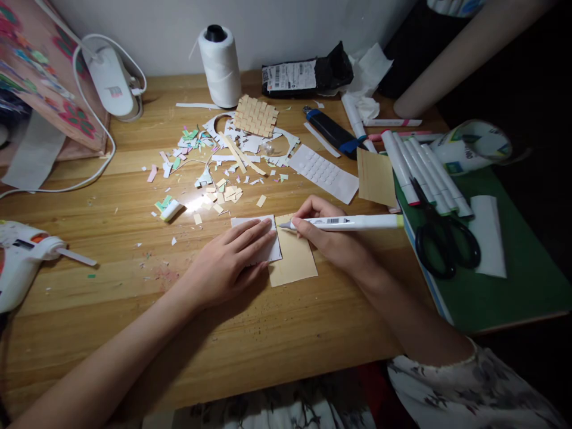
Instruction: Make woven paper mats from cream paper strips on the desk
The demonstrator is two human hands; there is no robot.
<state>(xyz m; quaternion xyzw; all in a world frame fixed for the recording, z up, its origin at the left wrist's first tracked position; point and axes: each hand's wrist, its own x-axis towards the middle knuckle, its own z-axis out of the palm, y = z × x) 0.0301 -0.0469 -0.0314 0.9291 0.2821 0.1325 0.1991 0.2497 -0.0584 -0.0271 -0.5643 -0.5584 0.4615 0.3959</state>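
My left hand (pixel 236 256) lies flat with fingers stretched over a white piece of card (pixel 271 250), pressing it down. That card overlaps the left part of a tan square of paper (pixel 292 265) on the wooden table. In my right hand (pixel 326 229) is a white marker (pixel 357 223) with a yellow-green band at its far end. The marker points left, its grey tip at the tan paper close to the white card's right edge. Whether the tip touches the paper I cannot tell.
Paper scraps (pixel 227 193) and a woven tan square (pixel 256 116) lie behind my hands. A thread spool (pixel 220 65) and box cutter (pixel 333 128) stand and lie farther back. Scissors (pixel 447 238) and markers (pixel 424 173) are right, a glue gun (pixel 27 256) left.
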